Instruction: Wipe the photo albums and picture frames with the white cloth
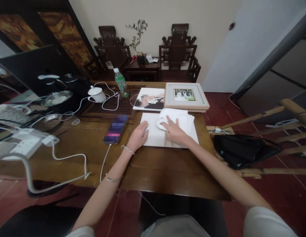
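Observation:
A flat white panel [153, 136] lies near the front edge of the wooden table. My left hand [139, 135] rests at its left edge, fingers stretched out and holding nothing. On the panel's upper right part is a bunched white cloth [179, 117], and my right hand [174, 131] presses into it with the fingers partly sunk in its folds. A tan strip [165, 139] shows on the panel just below that hand; its full shape is hidden. Behind the panel lie a photo print [150, 99] and a light wood picture frame [186, 96] with a photo inside.
A phone [115, 130] on a cable lies left of my left hand. Farther back stand a green bottle [121, 84] and a lidded white cup [97, 94]. Cables and a power strip [25, 143] crowd the left side. A black bag [241, 148] lies at the right.

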### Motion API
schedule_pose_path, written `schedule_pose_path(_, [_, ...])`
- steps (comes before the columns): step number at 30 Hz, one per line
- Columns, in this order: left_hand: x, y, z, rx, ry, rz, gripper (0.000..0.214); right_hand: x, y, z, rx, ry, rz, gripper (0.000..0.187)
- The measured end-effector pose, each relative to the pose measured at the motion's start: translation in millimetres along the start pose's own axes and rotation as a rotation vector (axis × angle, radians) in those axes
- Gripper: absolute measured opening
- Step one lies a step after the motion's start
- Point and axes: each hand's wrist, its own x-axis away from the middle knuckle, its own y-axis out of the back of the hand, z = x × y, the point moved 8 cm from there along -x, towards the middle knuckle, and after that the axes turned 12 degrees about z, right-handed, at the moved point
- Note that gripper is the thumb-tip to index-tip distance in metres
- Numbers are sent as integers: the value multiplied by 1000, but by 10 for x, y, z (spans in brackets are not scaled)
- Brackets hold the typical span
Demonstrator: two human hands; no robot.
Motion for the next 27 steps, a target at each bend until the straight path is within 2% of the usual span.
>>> schedule_pose_path(4, [2, 2, -17, -4, -2, 2, 35, 308, -273, 348, 194, 55, 19, 60])
schedule_pose_path(8, [6, 3, -42, -12, -4, 11, 36, 722, -534, 610, 248, 150, 73, 56])
schedule_pose_path(12, [10, 11, -50, -16, -3, 10, 36, 912, -555, 703, 231, 194, 78, 53])
schedule_pose_path(16, [9, 5, -34, 2, -6, 11, 36, 728, -396, 551, 202, 159, 78, 55])
schedule_pose_path(20, [9, 0, -17, 2, -4, 6, 35, 340, -126, 238, 136, 112, 11, 56])
schedule_pose_path(23, [9, 5, -19, 8, -5, 5, 35, 45, 47, -2, 83, 68, 34, 54])
schedule_pose_path(27, [6, 17, -25, 10, 0, 9, 35, -210, 271, -157, 54, 67, 27, 54])
